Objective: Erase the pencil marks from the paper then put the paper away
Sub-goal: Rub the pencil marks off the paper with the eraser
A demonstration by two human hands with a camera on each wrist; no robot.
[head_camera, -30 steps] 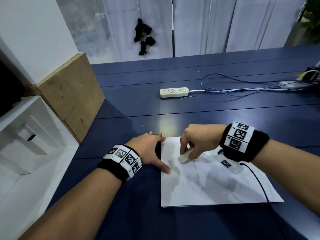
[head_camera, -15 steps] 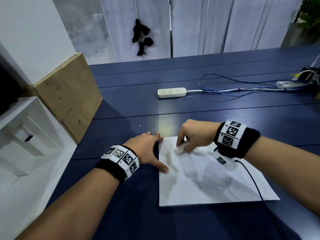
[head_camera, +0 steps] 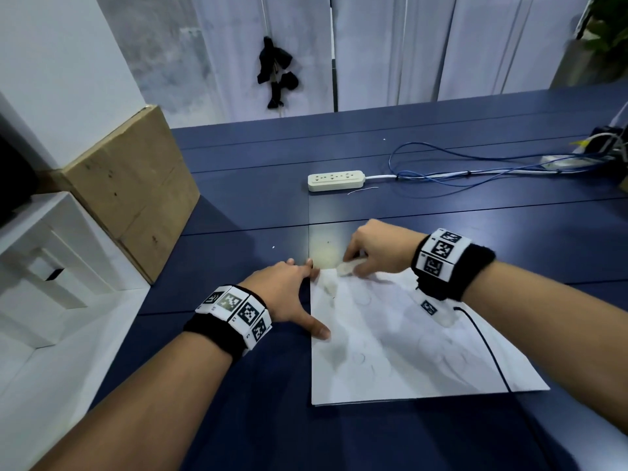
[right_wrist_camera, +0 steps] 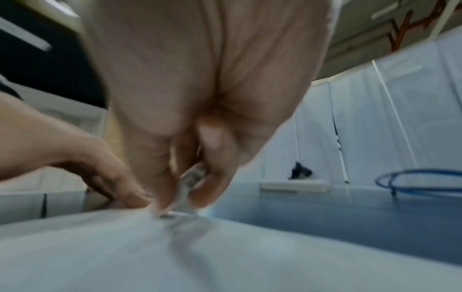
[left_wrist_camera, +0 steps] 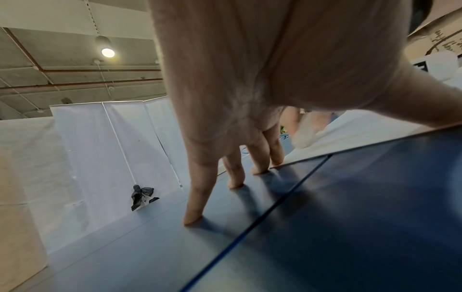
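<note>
A white paper (head_camera: 401,348) with faint pencil marks lies flat on the blue table (head_camera: 441,226). My right hand (head_camera: 370,253) pinches a white eraser (head_camera: 346,267) and presses it on the sheet's far left corner; in the right wrist view the eraser (right_wrist_camera: 190,183) sits blurred between thumb and fingers. My left hand (head_camera: 289,297) lies spread at the paper's left edge, thumb on the sheet, straight fingers on the table. The left wrist view shows those fingers (left_wrist_camera: 235,173) touching the tabletop beside the paper (left_wrist_camera: 350,134).
A white power strip (head_camera: 335,180) with blue cables (head_camera: 475,171) lies beyond the paper. A cardboard box (head_camera: 136,192) and a white shelf unit (head_camera: 51,266) stand at the left. A black wire (head_camera: 489,355) from my right wrist crosses the sheet.
My right hand has moved the eraser up the sheet from lower on its left side to the far left corner. The left hand has stayed at the paper's edge.
</note>
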